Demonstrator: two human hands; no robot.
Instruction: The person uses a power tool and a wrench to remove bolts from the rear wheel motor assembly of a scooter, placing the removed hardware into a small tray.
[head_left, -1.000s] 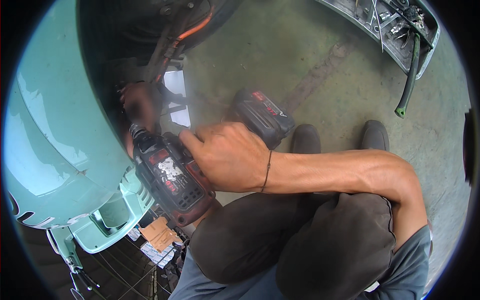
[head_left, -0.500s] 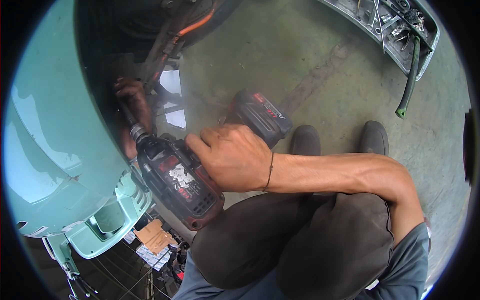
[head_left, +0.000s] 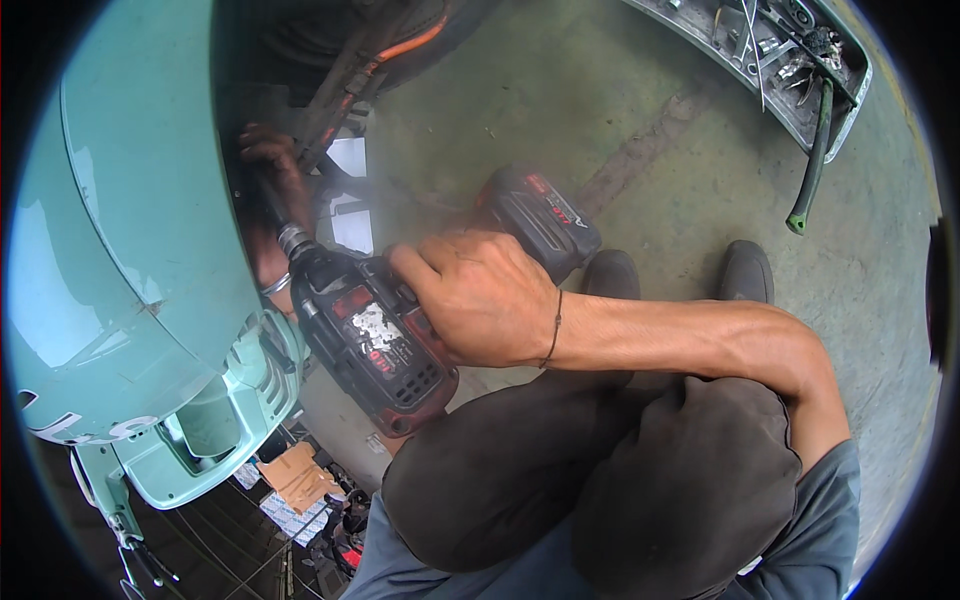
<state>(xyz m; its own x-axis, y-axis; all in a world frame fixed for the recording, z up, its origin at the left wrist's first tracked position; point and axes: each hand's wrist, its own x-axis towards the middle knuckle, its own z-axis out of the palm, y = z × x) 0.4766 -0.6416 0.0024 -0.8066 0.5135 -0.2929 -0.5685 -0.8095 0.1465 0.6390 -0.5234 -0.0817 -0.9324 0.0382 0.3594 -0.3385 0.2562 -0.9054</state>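
My right hand [head_left: 490,300] is wrapped round the grip of a black and red cordless impact wrench [head_left: 385,345], whose battery pack [head_left: 540,222] sticks out beyond my fingers. From its nose a socket extension [head_left: 276,210] points up and left into the shadow behind a teal body panel [head_left: 150,200]. There, beside the far end of the extension, my left hand [head_left: 275,155] is curled with bent fingers. Shadow hides what those fingers grip and the tip of the extension. A bracelet shows on the left wrist, below the hand.
Dark vehicle parts with an orange hose [head_left: 415,42] stand above my left hand. A metal tray [head_left: 730,60] of wrenches and small parts lies at the far right, with a green-tipped handle [head_left: 812,170] jutting out. Cardboard [head_left: 300,478] and boxes lie lower left.
The impact wrench and my right hand have shifted slightly up and right in the view. The teal panel has also shifted in view. Both hands keep their grips.
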